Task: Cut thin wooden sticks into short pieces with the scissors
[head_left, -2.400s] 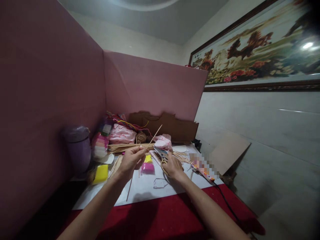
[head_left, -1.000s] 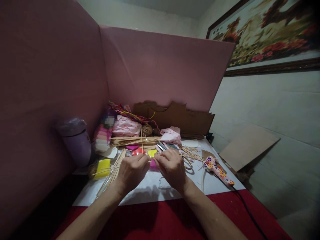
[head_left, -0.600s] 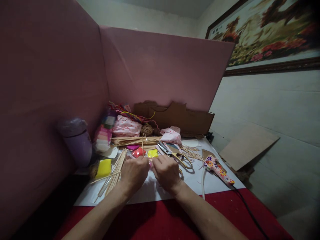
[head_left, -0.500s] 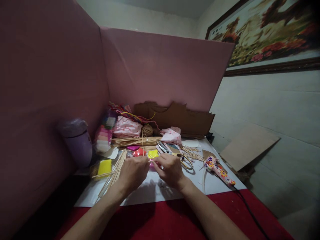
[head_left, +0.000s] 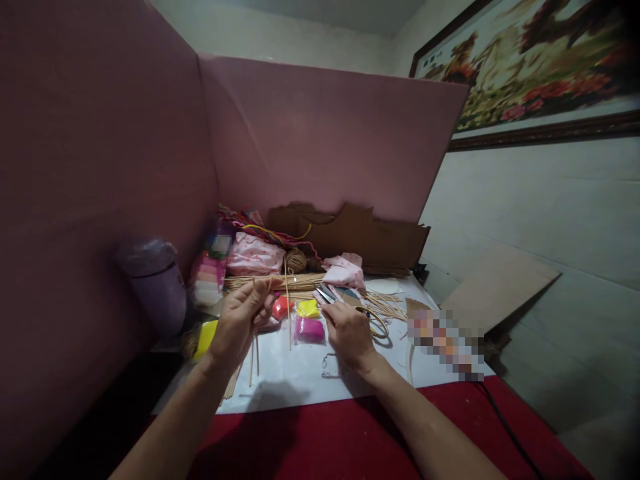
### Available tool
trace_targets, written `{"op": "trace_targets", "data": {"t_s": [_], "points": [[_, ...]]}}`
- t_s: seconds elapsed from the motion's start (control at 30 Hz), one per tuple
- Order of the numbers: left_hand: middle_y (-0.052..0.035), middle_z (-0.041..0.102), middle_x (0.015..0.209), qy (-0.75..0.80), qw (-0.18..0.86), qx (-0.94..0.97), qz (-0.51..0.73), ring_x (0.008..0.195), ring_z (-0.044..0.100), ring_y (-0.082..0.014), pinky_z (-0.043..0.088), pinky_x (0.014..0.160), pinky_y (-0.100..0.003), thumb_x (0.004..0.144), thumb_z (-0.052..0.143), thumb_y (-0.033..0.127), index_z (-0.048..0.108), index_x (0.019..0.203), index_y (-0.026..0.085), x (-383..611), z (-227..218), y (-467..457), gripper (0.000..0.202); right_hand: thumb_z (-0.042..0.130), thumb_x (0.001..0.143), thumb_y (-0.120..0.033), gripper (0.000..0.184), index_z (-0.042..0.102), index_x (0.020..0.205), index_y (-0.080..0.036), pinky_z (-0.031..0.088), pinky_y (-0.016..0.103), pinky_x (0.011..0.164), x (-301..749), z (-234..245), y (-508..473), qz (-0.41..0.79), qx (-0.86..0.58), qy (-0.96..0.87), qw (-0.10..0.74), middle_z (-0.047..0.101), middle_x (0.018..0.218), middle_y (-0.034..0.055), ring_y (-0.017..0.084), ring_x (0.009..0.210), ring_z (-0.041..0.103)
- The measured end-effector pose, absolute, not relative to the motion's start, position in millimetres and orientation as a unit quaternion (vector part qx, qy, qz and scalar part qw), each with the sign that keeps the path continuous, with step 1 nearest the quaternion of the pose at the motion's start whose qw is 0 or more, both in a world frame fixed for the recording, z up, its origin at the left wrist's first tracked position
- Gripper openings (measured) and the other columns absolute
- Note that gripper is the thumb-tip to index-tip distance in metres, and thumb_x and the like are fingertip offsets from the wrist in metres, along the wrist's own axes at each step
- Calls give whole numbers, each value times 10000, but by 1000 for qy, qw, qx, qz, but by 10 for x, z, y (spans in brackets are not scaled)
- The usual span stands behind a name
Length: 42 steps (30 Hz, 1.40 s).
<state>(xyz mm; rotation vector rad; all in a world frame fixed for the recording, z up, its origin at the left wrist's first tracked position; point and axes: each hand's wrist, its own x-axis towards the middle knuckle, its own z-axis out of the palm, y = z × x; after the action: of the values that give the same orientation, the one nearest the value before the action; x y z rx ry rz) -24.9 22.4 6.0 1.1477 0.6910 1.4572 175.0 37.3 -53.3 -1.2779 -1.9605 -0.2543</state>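
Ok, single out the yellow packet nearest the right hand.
The yellow packet just behind the magenta packet, right of the red packet. The other yellow packet lies across by the left hand.

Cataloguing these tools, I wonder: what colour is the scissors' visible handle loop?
Gold-coloured; the scissors show best in the head view.

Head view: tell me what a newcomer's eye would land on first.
Probably the large pink panel across the back, then the framed picture at upper right. Next comes the bright magenta packet near the middle of the white sheet. On its left, the left hand pinches thin sticks; on its right, the right hand is over the scissors.
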Motion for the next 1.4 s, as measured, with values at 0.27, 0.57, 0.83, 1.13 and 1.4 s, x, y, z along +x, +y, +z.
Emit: {"op": "trace_targets", "data": {"t_s": [0.27,0.57,0.83,1.13,1.4], "points": [[43,436,650,221,650,404,604,454,335,-22,325,446,-162,800,577,295,484,785,167,-209,-157,368,159,347,917,-490,493,640,742,-135,384,231,544,1407,-553,117,371,-359,-756,402,534,614,16,104,563,478],[2,577,683,271,639,370,617,591,544,-97,424,538,-215,750,612,284,503,772,162,-139,-283,402,165,671,659,-504,385,555,633,-138,355,184,413,1236,-791,79,611,-379,-592,364,499,492,-43,52,394,422],[6,580,550,343,560,412,632,451,515,-93,389,408,-193,675,665,384,557,722,135,-258,-262,468,276,616,716,-403,309,495,570,-160,375,198,437,1283,-789,89,593,-360,-631,347,469,473,-54,58,408,412],[15,529,406,395,462,438,662,322,428,-67,274,334,-169,729,598,452,513,555,151,-266,-175,440,357,547,752,-208,224,523,534,-163,319,189,463,1316,-683,40,469,-373,-717,357,493,491,-45,74,481,435],[-62,677,683,382,477,410,677,438,529,-73,274,329,-141,690,653,477,591,825,114,-502,-102,558,392,575,753,-306,213,538,602,-159,375,182,435,1282,-794,69,533,-391,-647,379,481,498,-49,61,434,426]]}}
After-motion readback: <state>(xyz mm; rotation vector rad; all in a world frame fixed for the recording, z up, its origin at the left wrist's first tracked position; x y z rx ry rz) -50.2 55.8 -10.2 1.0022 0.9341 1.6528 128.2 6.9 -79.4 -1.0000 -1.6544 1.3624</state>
